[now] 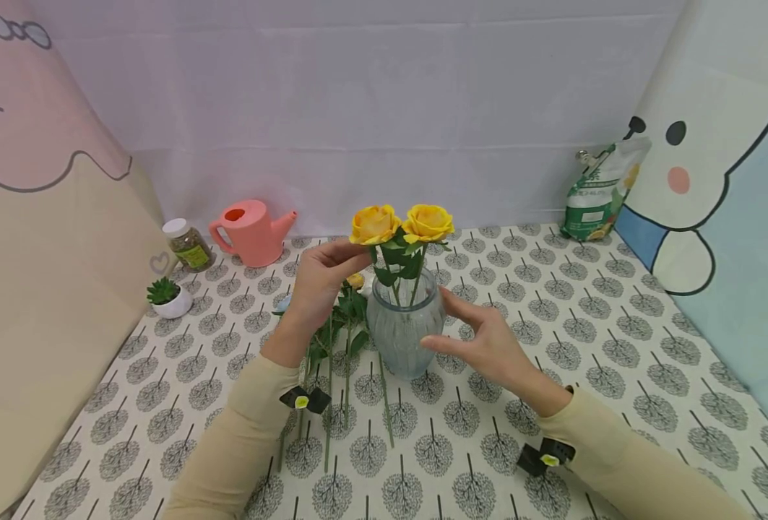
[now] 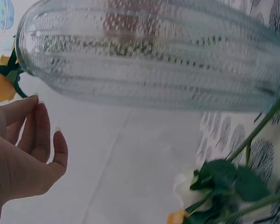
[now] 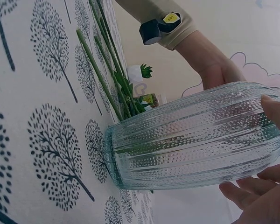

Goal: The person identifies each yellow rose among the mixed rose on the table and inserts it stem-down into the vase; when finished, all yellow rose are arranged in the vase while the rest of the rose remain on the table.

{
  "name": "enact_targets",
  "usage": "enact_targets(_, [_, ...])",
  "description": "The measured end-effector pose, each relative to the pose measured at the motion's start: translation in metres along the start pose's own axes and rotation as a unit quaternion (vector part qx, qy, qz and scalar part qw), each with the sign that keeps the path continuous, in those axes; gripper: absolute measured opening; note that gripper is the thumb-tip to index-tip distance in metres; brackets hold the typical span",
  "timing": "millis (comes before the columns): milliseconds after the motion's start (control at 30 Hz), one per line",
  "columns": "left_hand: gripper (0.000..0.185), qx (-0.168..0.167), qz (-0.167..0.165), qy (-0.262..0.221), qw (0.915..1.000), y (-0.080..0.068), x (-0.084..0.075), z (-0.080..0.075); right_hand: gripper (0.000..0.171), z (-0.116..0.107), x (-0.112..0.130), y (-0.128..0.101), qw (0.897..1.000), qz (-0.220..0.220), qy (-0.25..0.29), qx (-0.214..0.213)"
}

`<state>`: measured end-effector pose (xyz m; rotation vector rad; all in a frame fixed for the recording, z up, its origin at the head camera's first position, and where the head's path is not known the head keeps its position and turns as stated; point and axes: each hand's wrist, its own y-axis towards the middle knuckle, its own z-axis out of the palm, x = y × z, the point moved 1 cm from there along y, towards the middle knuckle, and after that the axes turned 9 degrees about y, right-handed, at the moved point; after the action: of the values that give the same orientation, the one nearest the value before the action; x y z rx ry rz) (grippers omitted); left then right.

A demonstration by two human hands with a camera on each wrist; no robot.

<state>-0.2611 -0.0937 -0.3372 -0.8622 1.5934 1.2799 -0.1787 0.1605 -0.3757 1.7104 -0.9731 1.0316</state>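
A clear ribbed glass vase (image 1: 404, 336) stands upright on the tablecloth, with the stems of two yellow roses (image 1: 428, 223) inside it. My left hand (image 1: 326, 278) is beside the blooms, left of the rim. Its thumb and fingertips pinch the green stem just under one yellow rose (image 2: 2, 79), as the left wrist view shows. Thumb and fingers of my right hand (image 1: 488, 343) hold the right side of the vase (image 3: 191, 144). Left of the vase, several cut flowers (image 1: 347, 307) lie on the cloth, partly hidden behind my left hand.
Long loose stems (image 1: 329, 426) stretch toward the front. At the back left stand a pink watering can (image 1: 253, 238), a lidded jar (image 1: 190, 245) and a small potted succulent (image 1: 170, 300). A clipped green-and-white bag (image 1: 598, 195) stands at the back right, before the hanging cloth.
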Motion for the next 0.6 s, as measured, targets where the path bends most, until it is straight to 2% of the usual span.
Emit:
enact_targets(67, [0.016,0.001,-0.002,0.073,0.9973,0.001,-0.001,-0.01,0.085,0.0,0.001,0.0,1.0,0.002,0.0,0.0])
enact_targets(133, [0.022,0.005,-0.003,0.161,0.9869,0.002,-0.001,-0.02,0.086,-0.001,0.001,0.0,1.0,0.007,0.0,0.0])
enact_targets(233, [0.024,0.008,-0.012,0.279,0.9602,0.004,-0.002,-0.031,0.086,0.0,0.002,0.0,1.0,0.01,0.002,-0.001])
enact_targets(300, [0.022,0.008,-0.015,0.337,0.9412,0.005,-0.002,-0.035,0.086,0.0,0.001,0.0,1.0,0.012,0.003,-0.002])
enact_targets(433, [0.023,0.014,-0.03,0.402,0.9151,0.007,0.006,-0.039,0.086,0.0,0.001,0.0,1.0,0.012,0.006,-0.001])
enact_targets(533, [0.023,0.027,-0.046,0.435,0.8988,0.008,0.014,-0.038,0.086,0.0,0.001,0.0,1.0,0.013,0.007,-0.001])
enact_targets(600, [0.022,0.037,-0.058,0.449,0.8911,0.008,0.019,-0.037,0.086,0.0,0.001,0.0,1.0,0.013,0.009,-0.001])
